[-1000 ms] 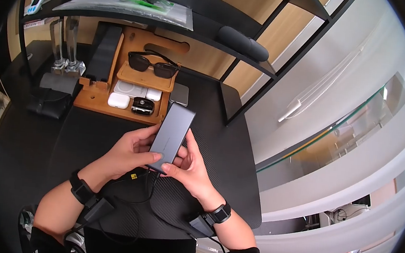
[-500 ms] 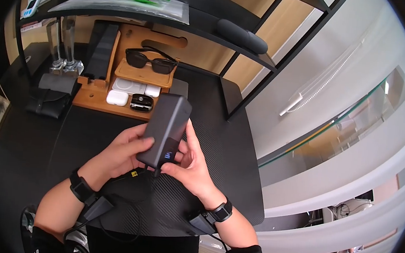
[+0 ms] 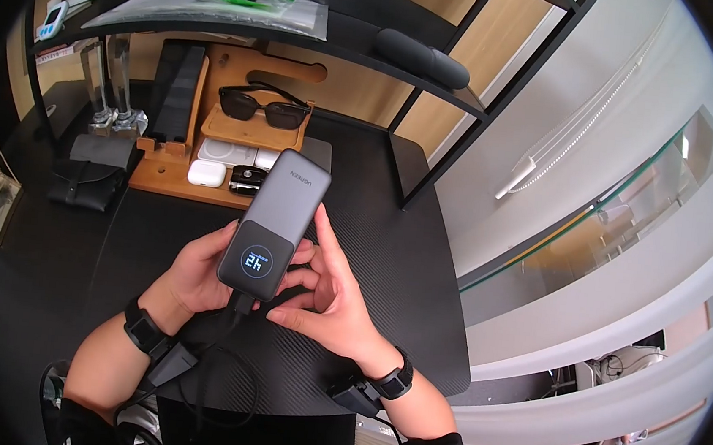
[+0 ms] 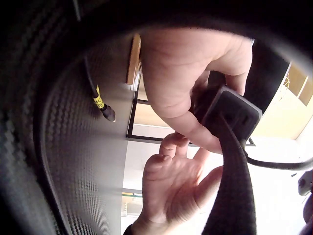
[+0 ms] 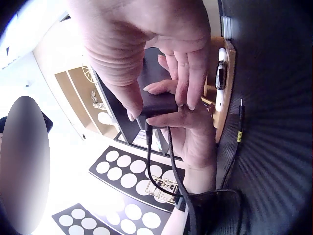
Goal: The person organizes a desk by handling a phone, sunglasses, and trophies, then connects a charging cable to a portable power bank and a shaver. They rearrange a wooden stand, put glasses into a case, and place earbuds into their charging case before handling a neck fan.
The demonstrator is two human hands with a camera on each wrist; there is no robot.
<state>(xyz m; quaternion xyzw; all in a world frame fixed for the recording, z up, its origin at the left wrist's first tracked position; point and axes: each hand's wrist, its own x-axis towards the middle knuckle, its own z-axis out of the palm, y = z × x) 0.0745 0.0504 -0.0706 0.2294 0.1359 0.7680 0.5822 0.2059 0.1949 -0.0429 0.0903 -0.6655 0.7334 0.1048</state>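
Note:
A grey and black power bank (image 3: pixel 296 187), its lit display facing up, is tilted above the desk in the head view. My left hand (image 3: pixel 199 272) grips it from the left, fingers partly hidden behind it. Beside its right edge is my right hand (image 3: pixel 336 305), index finger extended, other fingers loosely bent and thumb apart from it; whether a fingertip touches is unclear. A black plug (image 3: pixel 241 303) sits at its lower end. The left wrist view shows the power bank's end (image 4: pixel 234 115) in my left hand (image 4: pixel 181 73), with my right palm (image 4: pixel 171 196) below.
Behind stands a wooden organizer (image 3: pixel 206 192) with sunglasses (image 3: pixel 262 111), a white case (image 3: pixel 206 173) and a dark phone-like slab. A black pouch (image 3: pixel 84 182) lies left. A shelf (image 3: pixel 354 57) spans the back. A yellow-labelled cable (image 4: pixel 99 100) rests on the desk (image 3: pixel 400 311).
The power bank has turned over from its plain face, past its edge, to the face with the lit display. My right thumb has come off it, and my left thumb has moved out of sight.

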